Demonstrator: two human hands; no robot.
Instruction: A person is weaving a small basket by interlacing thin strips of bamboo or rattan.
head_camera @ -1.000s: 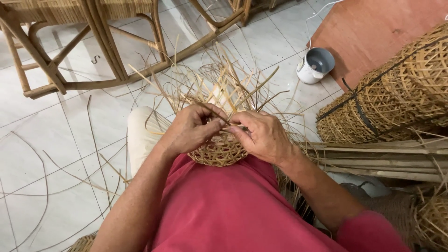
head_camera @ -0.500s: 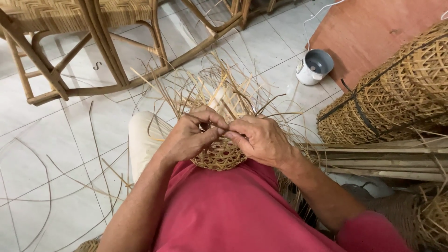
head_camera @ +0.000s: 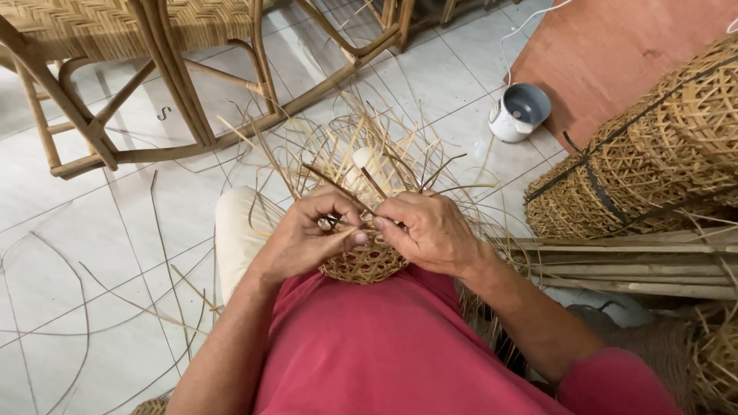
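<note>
The left hand [head_camera: 307, 238] and right hand [head_camera: 430, 230] meet over a small half-woven basket [head_camera: 365, 261] resting against the person's lap, on the red shirt [head_camera: 384, 346]. Both hands are curled shut, thumbs and fingertips pinching thin strips at the basket's rim; exactly which strip each one grips is hard to make out, since the fingers cover the crossing point. The hands hide most of the basket's near wall, and its base is pressed out of sight against the shirt.

The woven part is tight, honey-coloured latticework, rounded like a bowl. From it loose strips [head_camera: 361, 146] fan upward, flat, pale and stiff, some darker. To the right a bundle of finished open-weave baskets [head_camera: 653, 154], tied with dark bands, is cut off by the frame edge. A rattan chair [head_camera: 154, 77] shows only its lower frame and woven seat. A white cup [head_camera: 521, 111] stands on the tiled floor [head_camera: 92, 230].

Compared with half a second ago, the left thumb has slid lower along the rim, and the hands sit slightly closer together.
</note>
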